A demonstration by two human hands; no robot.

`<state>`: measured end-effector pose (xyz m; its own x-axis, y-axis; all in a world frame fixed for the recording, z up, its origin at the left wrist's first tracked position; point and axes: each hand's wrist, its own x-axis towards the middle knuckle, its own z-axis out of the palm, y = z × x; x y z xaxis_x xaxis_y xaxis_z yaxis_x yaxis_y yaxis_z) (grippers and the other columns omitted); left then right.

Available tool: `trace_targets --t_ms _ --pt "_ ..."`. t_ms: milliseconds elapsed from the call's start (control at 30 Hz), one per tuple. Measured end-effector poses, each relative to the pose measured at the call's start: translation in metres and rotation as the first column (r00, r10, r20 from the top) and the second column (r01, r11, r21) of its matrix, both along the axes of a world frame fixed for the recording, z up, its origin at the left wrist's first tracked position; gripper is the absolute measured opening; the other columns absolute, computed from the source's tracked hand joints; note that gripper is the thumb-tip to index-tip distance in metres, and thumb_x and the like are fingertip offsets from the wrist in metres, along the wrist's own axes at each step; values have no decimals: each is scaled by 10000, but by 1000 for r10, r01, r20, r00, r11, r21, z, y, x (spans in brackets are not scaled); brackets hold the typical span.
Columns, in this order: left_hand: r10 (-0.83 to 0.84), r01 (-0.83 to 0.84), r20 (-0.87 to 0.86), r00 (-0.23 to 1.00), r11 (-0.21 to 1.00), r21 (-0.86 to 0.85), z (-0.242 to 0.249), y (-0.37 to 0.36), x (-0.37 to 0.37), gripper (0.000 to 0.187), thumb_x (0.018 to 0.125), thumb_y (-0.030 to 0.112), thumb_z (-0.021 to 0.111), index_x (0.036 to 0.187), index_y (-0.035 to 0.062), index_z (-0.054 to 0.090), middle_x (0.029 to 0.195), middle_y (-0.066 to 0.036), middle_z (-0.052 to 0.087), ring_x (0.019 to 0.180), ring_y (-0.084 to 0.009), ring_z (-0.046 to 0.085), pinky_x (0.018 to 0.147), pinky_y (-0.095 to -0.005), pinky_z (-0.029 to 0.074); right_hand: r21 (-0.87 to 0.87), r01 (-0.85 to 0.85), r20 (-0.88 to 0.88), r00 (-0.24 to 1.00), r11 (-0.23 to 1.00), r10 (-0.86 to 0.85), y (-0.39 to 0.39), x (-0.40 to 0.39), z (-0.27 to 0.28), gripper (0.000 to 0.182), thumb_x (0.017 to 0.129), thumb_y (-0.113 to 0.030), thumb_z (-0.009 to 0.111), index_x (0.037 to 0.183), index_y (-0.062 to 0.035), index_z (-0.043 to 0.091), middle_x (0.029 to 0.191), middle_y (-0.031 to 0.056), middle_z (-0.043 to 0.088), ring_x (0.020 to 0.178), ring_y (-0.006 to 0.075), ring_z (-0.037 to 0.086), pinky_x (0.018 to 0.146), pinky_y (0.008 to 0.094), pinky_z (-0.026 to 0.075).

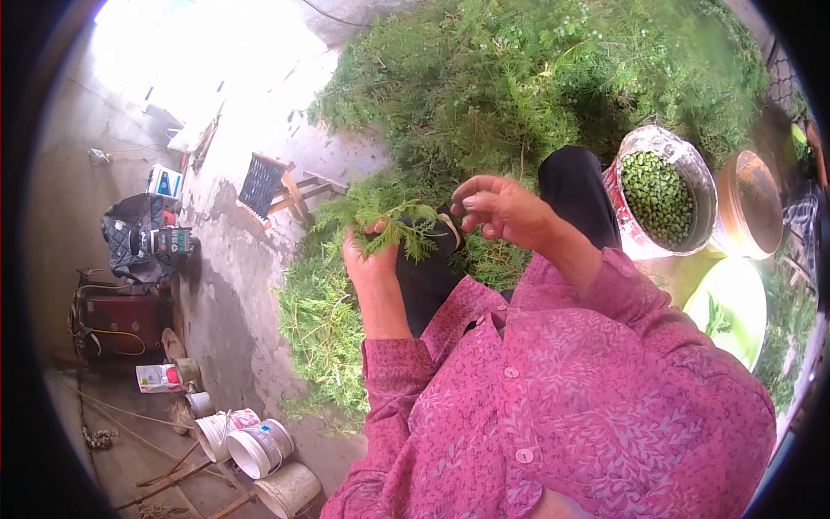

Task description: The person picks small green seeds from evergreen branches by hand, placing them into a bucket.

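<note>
My left hand (370, 264) is closed around a leafy green conifer sprig (402, 227), whose flat fronds stick out to the right over my dark trousers. To the right of the sprig, my right hand (506, 212) hovers with loosely bent fingers apart; I see nothing between them, though the palm is partly hidden. Beyond both hands rises a large heap of cut conifer branches (519, 86) bearing small pale green cones. A bucket (616, 195) stands by my right knee, holding many small green cones (659, 199).
Right of the bucket are another tub (752, 203) and a pale green basin (735, 311). More branches (324, 342) lie on the floor at left. Farther left are a small folding stool (266, 189), a dark red case (125, 324) and several tipped white buckets (259, 450).
</note>
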<state>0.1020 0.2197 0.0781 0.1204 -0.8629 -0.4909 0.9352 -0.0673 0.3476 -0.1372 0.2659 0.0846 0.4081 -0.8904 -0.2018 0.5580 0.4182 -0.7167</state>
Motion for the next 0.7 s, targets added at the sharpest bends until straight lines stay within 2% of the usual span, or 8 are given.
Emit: trace_targets --t_ms 67,133,233,300,433,533,600,700 --pt "9 -10 -46 999 1000 -6 6 -1 -6 93 848 99 475 794 59 539 697 -58 521 580 -195 482 531 -304 433 -64 7 -53 999 998 -11 0 6 -3 310 802 -151 605 1069 -29 509 919 71 578 689 112 574 497 193 413" --pt "29 -32 22 999 983 178 15 -4 -14 217 927 284 408 863 92 483 696 -27 507 557 -131 443 539 -285 401 -128 7 -106 994 992 -21 0 12 0 336 793 -176 633 1065 -18 513 890 66 582 693 107 577 504 201 425" --pt "32 -40 44 999 983 179 17 -2 -18 239 931 298 402 861 85 484 703 -38 517 542 -137 444 525 -292 411 -196 -10 -204 979 981 -31 1 22 14 409 772 -190 667 1091 1 497 874 64 576 659 93 555 491 196 410" --pt "0 -2 11 1000 990 139 8 -4 -11 246 931 304 403 866 79 481 701 -37 517 540 -136 442 518 -296 409 -253 36 -329 937 967 -122 1 29 23 314 815 -190 626 1049 -7 522 757 25 546 589 62 511 465 187 363" --pt "-79 81 -29 996 993 81 12 0 -14 254 939 308 384 891 72 465 700 -31 520 540 -129 443 496 -292 399 -251 80 -244 959 965 -143 -10 30 5 232 817 -208 622 912 -1 580 625 5 521 469 50 446 413 198 327" --pt "-33 36 -28 999 995 89 12 -4 -9 264 948 310 359 908 64 448 686 -35 509 540 -120 442 487 -274 396 -170 -51 -287 958 984 0 -4 20 17 188 811 -192 605 786 -5 604 542 4 499 392 51 397 364 203 295" --pt "-27 28 -28 999 999 25 3 -13 6 267 950 310 351 910 63 443 688 -44 510 543 -121 445 483 -265 396 -80 -293 -73 955 953 287 8 15 29 153 788 -144 585 739 -1 607 545 32 527 388 60 415 368 194 312" --pt "8 -8 -10 1000 998 -56 -1 -18 21 267 952 309 348 920 60 438 712 -59 515 549 -123 453 482 -257 405 -49 -323 -29 946 945 322 16 7 27 157 773 -125 584 883 -14 596 720 51 586 484 65 478 409 178 338"
